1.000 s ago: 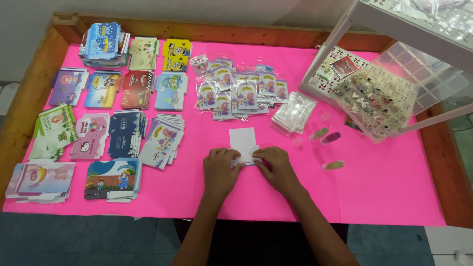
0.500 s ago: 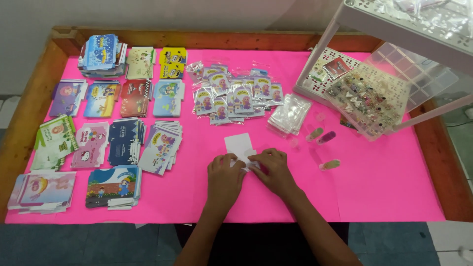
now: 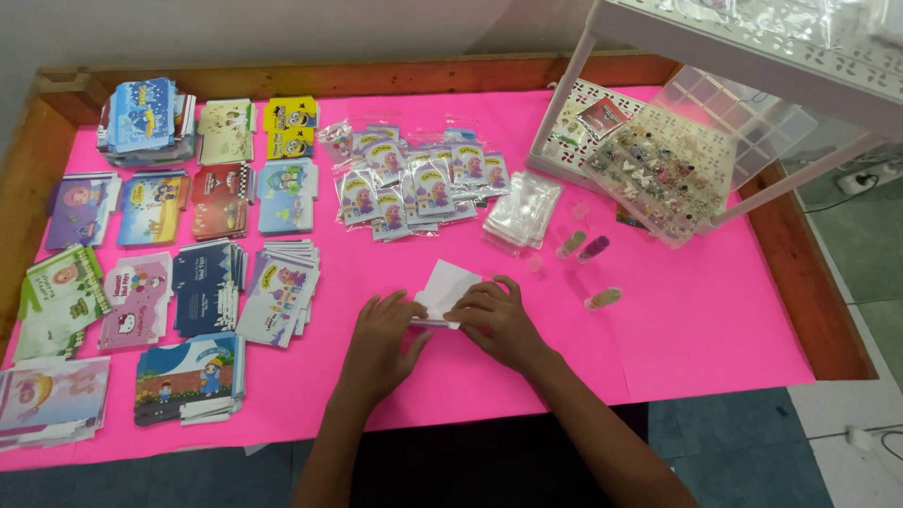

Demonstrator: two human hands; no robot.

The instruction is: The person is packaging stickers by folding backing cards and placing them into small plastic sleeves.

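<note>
From the head camera, looking down, both hands are pressed flat on a small white folded card [image 3: 446, 290] lying near the middle of the pink-covered bench [image 3: 715, 320]. The left hand [image 3: 384, 334] rests palm down at the card's lower left edge, fingers spread and pinning it; its grip is not clenched, only pressing. The right hand [image 3: 497, 318] lies over the card's right side with fingers bent onto the paper, likewise pressing rather than grasping. The 2 hands sit just beside each other, with the card's upper corner showing between them. To the left lie stacks of flat printed cartons [image 3: 202, 288] in several colours, set out in rows. Above the hands is a spread of small clear packets with purple cartoon cards [image 3: 414, 179], and just right of those a pile of empty clear sleeves [image 3: 523, 209]. Near the right hand, but apart from it, lie 3 small glitter vials [image 3: 593, 248]. A clear compartment box of beads [image 3: 663, 174] sits tilted at the upper right under a white plastic rack [image 3: 752, 47]. A wooden rim [image 3: 376, 75] frames the bench.
</note>
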